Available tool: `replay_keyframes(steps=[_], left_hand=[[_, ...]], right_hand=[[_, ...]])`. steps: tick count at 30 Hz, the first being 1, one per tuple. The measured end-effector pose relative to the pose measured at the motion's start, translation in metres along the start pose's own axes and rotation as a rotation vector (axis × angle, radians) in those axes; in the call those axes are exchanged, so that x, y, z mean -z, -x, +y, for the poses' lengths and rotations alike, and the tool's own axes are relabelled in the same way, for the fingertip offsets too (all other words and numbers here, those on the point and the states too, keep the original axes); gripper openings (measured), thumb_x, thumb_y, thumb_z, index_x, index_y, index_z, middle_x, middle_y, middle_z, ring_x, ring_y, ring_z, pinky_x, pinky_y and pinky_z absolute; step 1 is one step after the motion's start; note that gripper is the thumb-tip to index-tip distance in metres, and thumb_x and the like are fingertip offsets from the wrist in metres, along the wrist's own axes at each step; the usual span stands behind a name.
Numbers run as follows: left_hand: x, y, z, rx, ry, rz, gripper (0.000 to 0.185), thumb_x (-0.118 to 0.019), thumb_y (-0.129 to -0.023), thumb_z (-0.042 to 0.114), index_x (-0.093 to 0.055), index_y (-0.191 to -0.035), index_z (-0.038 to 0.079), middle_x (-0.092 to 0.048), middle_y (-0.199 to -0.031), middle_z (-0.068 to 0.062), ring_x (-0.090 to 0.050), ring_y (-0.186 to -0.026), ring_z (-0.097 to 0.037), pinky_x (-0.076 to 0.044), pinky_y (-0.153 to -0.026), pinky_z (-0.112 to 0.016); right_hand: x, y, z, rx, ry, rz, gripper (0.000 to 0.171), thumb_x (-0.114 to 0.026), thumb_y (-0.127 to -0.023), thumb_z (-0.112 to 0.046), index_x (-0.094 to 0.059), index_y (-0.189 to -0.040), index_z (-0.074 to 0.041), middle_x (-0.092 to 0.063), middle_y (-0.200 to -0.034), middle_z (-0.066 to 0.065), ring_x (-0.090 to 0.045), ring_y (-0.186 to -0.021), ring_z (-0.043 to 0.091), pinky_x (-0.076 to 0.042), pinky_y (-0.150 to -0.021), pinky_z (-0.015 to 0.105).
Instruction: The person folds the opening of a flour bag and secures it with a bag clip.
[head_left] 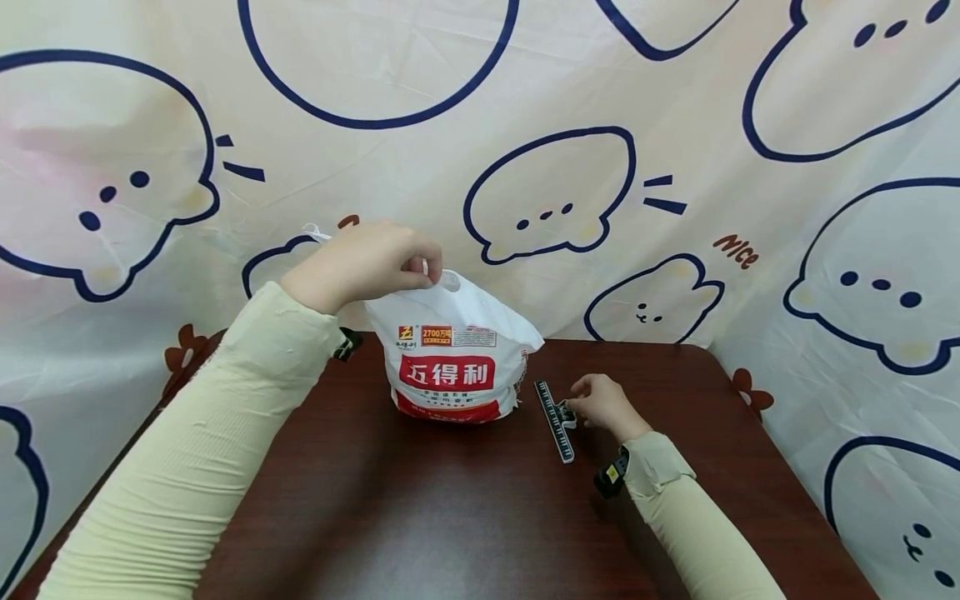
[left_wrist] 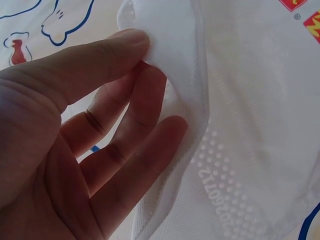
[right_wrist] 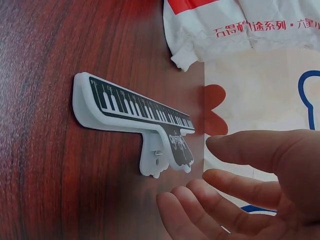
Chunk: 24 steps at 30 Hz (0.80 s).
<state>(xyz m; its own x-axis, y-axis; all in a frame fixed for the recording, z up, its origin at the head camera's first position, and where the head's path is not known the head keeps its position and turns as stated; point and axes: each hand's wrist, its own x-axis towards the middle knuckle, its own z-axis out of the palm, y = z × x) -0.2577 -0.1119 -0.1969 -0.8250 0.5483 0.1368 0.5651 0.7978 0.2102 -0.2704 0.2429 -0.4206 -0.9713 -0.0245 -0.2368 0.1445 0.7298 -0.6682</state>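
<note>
A white flour bag [head_left: 450, 333] with red Chinese lettering stands on the table. My left hand [head_left: 382, 262] pinches its top edge between thumb and fingers, pulling that corner up; the white woven edge [left_wrist: 175, 45] shows under the thumb in the left wrist view. To the bag's right lies a black-and-white clip [head_left: 557, 421] printed with piano keys. In the right wrist view the clip [right_wrist: 135, 107] has its two scalloped handles toward my right hand [right_wrist: 235, 195]. That hand's fingers are loosely bent and spread from the thumb, close to the handles with nothing gripped.
The dark brown wooden table [head_left: 450, 508] carries the bag and the clip. Behind it and at both sides hangs a pale cloth [head_left: 420, 183] with blue cartoon outlines. Dark straps with small devices sit on both wrists, such as the right wrist camera [head_left: 611, 473].
</note>
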Motion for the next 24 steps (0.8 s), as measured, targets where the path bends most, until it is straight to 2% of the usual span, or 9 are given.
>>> replay_keyframes(steps=[15, 24], left_hand=[[-0.002, 0.000, -0.002, -0.015, -0.016, 0.023, 0.007, -0.068, -0.096, 0.011, -0.074, -0.100, 0.013, -0.072, -0.100, -0.009, -0.065, -0.090, -0.027, -0.058, -0.079, -0.045], [-0.003, 0.000, -0.002, -0.023, -0.023, 0.035, 0.007, -0.069, -0.095, 0.011, -0.074, -0.099, 0.014, -0.072, -0.098, -0.008, -0.064, -0.088, -0.026, -0.058, -0.078, -0.043]], right_hand=[[-0.010, -0.004, 0.002, -0.016, 0.005, -0.006, 0.025, -0.069, -0.092, -0.005, -0.065, -0.113, 0.009, -0.065, -0.109, 0.021, -0.067, -0.085, 0.026, -0.061, -0.069, 0.036], [-0.015, -0.009, 0.005, -0.059, -0.004, -0.008, 0.022, -0.070, -0.093, -0.006, -0.066, -0.111, 0.007, -0.065, -0.101, 0.018, -0.064, -0.082, 0.025, -0.060, -0.066, 0.035]])
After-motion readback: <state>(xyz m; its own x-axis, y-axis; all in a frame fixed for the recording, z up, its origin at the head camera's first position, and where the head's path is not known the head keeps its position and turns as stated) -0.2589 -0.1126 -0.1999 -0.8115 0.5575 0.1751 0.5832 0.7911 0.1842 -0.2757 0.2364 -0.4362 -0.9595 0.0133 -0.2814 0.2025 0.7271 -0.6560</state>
